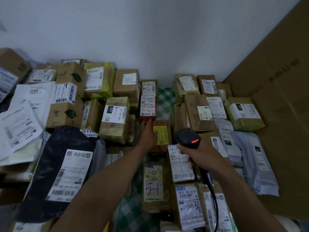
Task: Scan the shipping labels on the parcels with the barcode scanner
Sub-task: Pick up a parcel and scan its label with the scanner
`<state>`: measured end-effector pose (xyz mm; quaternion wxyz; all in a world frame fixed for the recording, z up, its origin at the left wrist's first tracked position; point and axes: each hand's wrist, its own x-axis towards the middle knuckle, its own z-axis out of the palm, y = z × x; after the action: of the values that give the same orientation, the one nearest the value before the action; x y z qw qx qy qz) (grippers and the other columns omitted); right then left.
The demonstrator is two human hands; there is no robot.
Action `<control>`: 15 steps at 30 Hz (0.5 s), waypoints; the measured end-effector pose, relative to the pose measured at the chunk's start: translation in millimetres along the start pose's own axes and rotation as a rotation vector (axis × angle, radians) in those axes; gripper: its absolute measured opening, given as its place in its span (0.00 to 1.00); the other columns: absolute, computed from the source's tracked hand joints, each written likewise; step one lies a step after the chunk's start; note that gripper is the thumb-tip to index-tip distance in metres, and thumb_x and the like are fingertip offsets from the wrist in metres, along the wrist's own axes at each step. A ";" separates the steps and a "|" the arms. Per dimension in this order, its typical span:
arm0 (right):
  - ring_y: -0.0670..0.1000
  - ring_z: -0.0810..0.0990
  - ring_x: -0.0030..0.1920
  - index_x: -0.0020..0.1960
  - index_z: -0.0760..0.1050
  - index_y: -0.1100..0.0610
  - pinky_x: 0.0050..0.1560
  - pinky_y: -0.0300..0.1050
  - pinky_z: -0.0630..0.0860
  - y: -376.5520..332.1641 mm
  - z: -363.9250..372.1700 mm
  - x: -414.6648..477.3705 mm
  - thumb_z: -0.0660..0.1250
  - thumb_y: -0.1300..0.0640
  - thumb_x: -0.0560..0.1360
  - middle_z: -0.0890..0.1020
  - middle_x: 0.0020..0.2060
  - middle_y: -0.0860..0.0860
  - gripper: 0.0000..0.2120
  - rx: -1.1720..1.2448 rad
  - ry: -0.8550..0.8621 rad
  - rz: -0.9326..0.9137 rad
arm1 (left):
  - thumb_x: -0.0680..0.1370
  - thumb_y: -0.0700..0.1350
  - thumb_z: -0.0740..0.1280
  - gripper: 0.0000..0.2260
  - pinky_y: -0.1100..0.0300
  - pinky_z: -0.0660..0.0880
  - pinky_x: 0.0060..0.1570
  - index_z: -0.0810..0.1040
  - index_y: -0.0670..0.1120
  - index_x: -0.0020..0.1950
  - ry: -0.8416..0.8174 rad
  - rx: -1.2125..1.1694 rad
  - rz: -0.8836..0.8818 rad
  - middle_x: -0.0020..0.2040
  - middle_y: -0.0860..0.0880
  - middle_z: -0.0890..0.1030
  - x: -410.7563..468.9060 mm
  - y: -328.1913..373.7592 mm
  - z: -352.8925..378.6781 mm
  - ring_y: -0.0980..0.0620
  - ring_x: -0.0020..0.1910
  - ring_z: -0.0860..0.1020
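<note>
My right hand point(199, 154) grips the handle of a black barcode scanner point(188, 138). A red light glows on its head, which points forward over the parcels. My left hand point(147, 133) reaches ahead with straight fingers, its fingertips touching the near end of a red box point(148, 108) that carries a white shipping label. Just right of that hand lies a brown box with a yellow label point(161, 135). Labelled cardboard parcels cover the surface all around.
A black poly bag with a white label point(56, 173) lies at the left. White and grey mailers point(250, 158) sit at the right beside a large flat cardboard sheet point(280, 114). A green checked cloth point(164, 101) shows between boxes. The scanner cable point(214, 198) trails back toward me.
</note>
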<state>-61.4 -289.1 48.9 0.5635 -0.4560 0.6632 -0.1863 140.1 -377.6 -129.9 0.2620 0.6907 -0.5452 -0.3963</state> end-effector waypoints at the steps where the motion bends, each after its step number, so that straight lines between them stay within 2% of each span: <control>1: 0.50 0.82 0.36 0.62 0.79 0.47 0.40 0.51 0.82 0.0 0.3 3.4 0.76 0.46 0.75 0.87 0.44 0.51 0.17 0.025 0.007 0.014 | 0.78 0.39 0.70 0.30 0.56 0.67 0.72 0.66 0.46 0.79 0.065 -0.044 0.007 0.75 0.41 0.68 5.7 11.6 -4.9 0.43 0.75 0.67; 2: 0.48 0.81 0.34 0.60 0.80 0.49 0.39 0.51 0.81 0.1 1.2 6.2 0.76 0.46 0.75 0.86 0.40 0.50 0.16 0.038 0.015 0.028 | 0.79 0.38 0.69 0.29 0.57 0.65 0.72 0.65 0.45 0.79 0.103 -0.099 -0.021 0.76 0.41 0.66 13.8 20.1 -10.8 0.43 0.76 0.65; 4: 0.47 0.80 0.32 0.57 0.81 0.52 0.36 0.46 0.79 -0.6 5.4 10.6 0.75 0.47 0.76 0.85 0.37 0.48 0.14 0.043 0.021 0.057 | 0.81 0.39 0.68 0.32 0.57 0.63 0.71 0.58 0.44 0.82 0.100 -0.148 -0.123 0.78 0.41 0.61 31.9 31.7 -18.4 0.43 0.77 0.62; 7: 0.47 0.81 0.36 0.58 0.80 0.49 0.36 0.43 0.77 -0.1 14.0 16.6 0.74 0.47 0.77 0.87 0.46 0.51 0.12 0.034 -0.004 0.072 | 0.81 0.48 0.68 0.39 0.44 0.55 0.77 0.47 0.44 0.84 0.097 0.068 -0.247 0.80 0.38 0.55 55.7 34.8 -20.4 0.37 0.79 0.54; 10: 0.46 0.81 0.36 0.59 0.79 0.47 0.36 0.41 0.77 0.3 17.1 22.1 0.74 0.48 0.77 0.87 0.47 0.51 0.12 0.023 0.002 0.059 | 0.81 0.54 0.68 0.38 0.45 0.55 0.75 0.51 0.43 0.82 0.137 0.132 -0.330 0.78 0.37 0.58 71.9 38.3 -16.4 0.37 0.77 0.56; 13: 0.46 0.82 0.38 0.58 0.79 0.46 0.38 0.42 0.78 2.7 14.9 25.9 0.74 0.47 0.77 0.87 0.47 0.51 0.11 0.022 0.005 0.073 | 0.77 0.57 0.73 0.39 0.46 0.62 0.73 0.59 0.41 0.78 0.144 0.132 -0.356 0.76 0.38 0.60 77.9 43.6 -8.9 0.37 0.75 0.61; 15: 0.46 0.82 0.37 0.57 0.80 0.47 0.36 0.41 0.78 4.8 12.8 27.5 0.74 0.46 0.77 0.87 0.46 0.50 0.11 0.022 0.008 0.094 | 0.73 0.56 0.77 0.41 0.43 0.67 0.71 0.60 0.46 0.77 0.128 0.047 -0.347 0.75 0.39 0.59 80.1 42.5 -2.3 0.37 0.73 0.63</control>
<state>-50.2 -305.6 25.6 0.5742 -0.4172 0.6840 -0.1687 126.1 -466.1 -115.8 0.2077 0.8041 -0.4092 -0.3780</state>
